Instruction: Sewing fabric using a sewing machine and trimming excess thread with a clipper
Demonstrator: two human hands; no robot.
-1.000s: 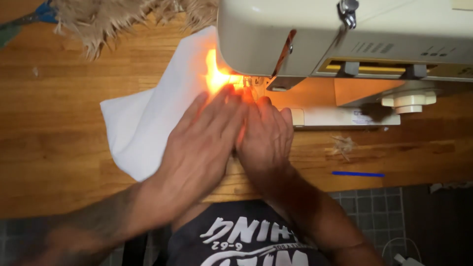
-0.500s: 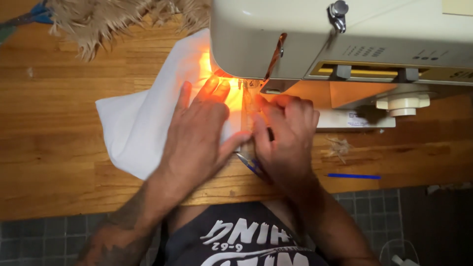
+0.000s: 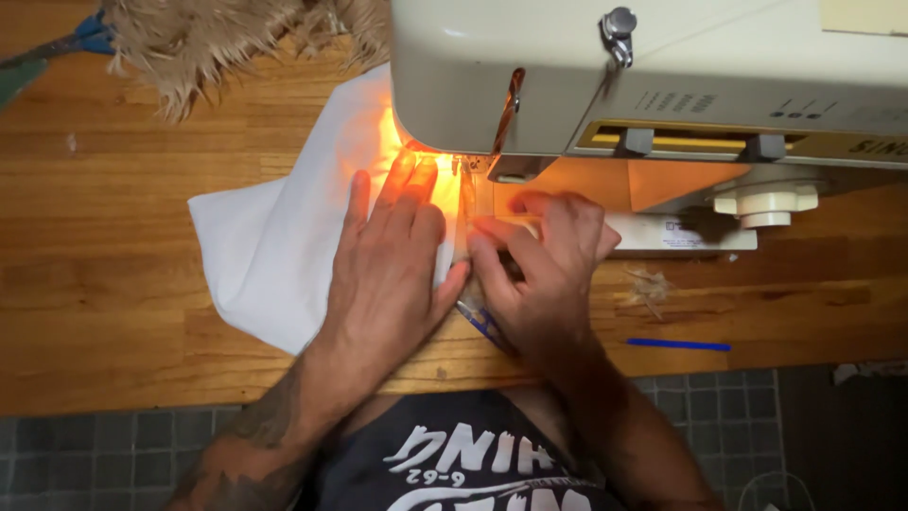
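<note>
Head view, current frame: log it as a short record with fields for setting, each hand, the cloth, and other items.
setting: wooden table, cream sewing machine with its lamp lit
left hand: left hand flat, palm down on the white cloth, fingertips near the needle area
right hand: right hand curled, fingertips pressing the cloth edge under the machine head
cloth: spread left of the machine, partly under it
other items: blue pen, tan fringe, blue-handled tool at top left
</note>
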